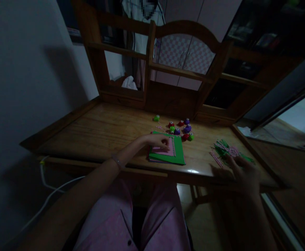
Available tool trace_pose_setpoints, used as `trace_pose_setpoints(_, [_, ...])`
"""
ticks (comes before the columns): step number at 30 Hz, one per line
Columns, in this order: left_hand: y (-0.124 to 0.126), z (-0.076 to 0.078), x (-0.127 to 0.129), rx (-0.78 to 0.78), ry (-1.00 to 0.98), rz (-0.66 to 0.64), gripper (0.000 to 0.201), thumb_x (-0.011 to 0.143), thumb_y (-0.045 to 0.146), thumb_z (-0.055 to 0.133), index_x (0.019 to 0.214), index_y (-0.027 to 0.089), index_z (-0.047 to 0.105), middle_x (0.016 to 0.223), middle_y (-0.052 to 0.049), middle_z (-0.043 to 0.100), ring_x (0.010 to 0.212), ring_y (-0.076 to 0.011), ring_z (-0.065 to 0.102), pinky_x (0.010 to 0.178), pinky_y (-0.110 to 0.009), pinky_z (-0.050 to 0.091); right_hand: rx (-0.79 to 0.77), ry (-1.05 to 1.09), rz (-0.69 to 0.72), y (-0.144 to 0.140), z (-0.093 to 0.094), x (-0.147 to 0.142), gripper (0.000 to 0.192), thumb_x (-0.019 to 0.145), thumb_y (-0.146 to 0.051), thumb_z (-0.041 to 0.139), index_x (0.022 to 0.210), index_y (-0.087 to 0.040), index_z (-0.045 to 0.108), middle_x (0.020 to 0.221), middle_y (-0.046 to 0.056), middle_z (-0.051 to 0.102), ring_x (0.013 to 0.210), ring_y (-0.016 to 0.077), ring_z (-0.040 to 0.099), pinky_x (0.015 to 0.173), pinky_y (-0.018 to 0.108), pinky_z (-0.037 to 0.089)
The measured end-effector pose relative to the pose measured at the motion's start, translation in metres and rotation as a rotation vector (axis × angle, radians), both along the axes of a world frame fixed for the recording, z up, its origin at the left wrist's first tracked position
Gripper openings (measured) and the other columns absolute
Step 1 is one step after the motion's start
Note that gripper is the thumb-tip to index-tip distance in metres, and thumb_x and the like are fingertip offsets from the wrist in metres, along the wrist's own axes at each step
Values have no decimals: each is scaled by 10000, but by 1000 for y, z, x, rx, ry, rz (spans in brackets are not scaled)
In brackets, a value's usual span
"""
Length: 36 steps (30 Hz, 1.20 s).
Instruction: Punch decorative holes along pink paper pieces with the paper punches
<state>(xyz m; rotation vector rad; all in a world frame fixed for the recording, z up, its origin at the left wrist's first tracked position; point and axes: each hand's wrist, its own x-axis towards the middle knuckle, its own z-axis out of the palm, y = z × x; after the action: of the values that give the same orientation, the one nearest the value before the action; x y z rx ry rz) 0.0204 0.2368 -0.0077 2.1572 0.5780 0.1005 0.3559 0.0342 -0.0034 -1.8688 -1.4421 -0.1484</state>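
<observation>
Here, my left hand (159, 141) lies flat on pink paper (165, 149), pinning it near the desk's (102, 130) front edge — my right hand (243, 170), fingers spread, touches paper strips (224, 150).

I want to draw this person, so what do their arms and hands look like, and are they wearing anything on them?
Both arms are bare, with no sleeves or gloves. The left hand has a thin pale bracelet at its wrist. The right hand is in shadow, so any ring or band there cannot be made out.

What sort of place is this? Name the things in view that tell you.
Probably a room at home, used for paper craft. A wooden desk with a built-in shelf unit holds small coloured paper punches; clothes hang behind it.
</observation>
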Motion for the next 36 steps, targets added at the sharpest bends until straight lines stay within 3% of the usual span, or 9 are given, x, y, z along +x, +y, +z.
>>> trace_pose_setpoints(2, [-18,4,-13,-20,-119,67,232,810,324,582,944,135,601,929,-47,610,845,-130,551,729,-233,430,30,-8,-35,-6,-4,-3,328,837,-442,525,1010,-185,632,863,74,672,790,248,632,687,352,459])
trace_pose_setpoints(4, [-46,6,-30,105,-202,215,217,856,313,524,995,163,599,1012,-55,604,929,-145,553,819,-280,446,47,-6,10,-9,-7,-17,414,855,-409,506,1212,-200,527,959,86,669,874,254,632,755,383,469])
trace_pose_setpoints(8, [-108,-4,-60,501,-342,459,238,906,270,454,1092,224,595,1141,-60,573,1116,-179,495,1002,-374,372,26,-18,164,-6,-8,-67,362,882,-347,490,1225,-233,511,1131,87,624,1044,245,586,891,405,449])
trace_pose_setpoints(12, [-143,-20,-76,659,-286,533,297,908,237,459,1190,264,548,1200,-42,566,1141,-175,491,1024,-385,371,-33,-88,422,10,-10,-116,362,881,-298,509,1241,-263,509,1209,77,586,1126,242,539,955,415,428])
trace_pose_setpoints(15, [-146,-24,-76,726,-236,533,304,886,257,507,1187,271,551,1188,-39,580,1131,-185,504,1019,-397,380,-45,-134,592,25,-16,-142,406,844,-303,576,1243,-267,517,1271,78,549,1174,262,507,992,450,409])
trace_pose_setpoints(18, [-142,-21,-69,794,-197,545,301,848,272,569,1149,267,570,1156,-43,591,1102,-199,525,979,-398,416,-79,-126,642,35,-21,-157,378,830,-317,600,1202,-274,551,1259,65,563,1133,260,544,961,452,444])
trace_pose_setpoints(24, [-138,-14,-56,954,-150,640,191,859,200,533,1034,226,604,1082,-60,605,1061,-220,536,982,-421,395,-92,-76,615,40,-22,-163,281,852,-325,573,1128,-279,598,1180,45,620,1012,242,622,880,411,500])
trace_pose_setpoints(28, [-139,-12,-57,962,-194,761,167,883,206,491,997,224,613,1034,-58,614,1001,-210,550,937,-396,417,-113,-56,616,41,-17,-163,242,893,-328,510,1113,-298,605,1144,22,643,1004,230,629,870,386,501])
trace_pose_setpoints(36, [-158,-20,-69,908,-187,645,170,873,234,514,983,277,637,1017,-33,621,998,-205,543,980,-422,386,-106,-73,602,41,-22,-162,271,870,-347,545,1133,-305,592,1158,26,636,1006,248,626,864,409,499])
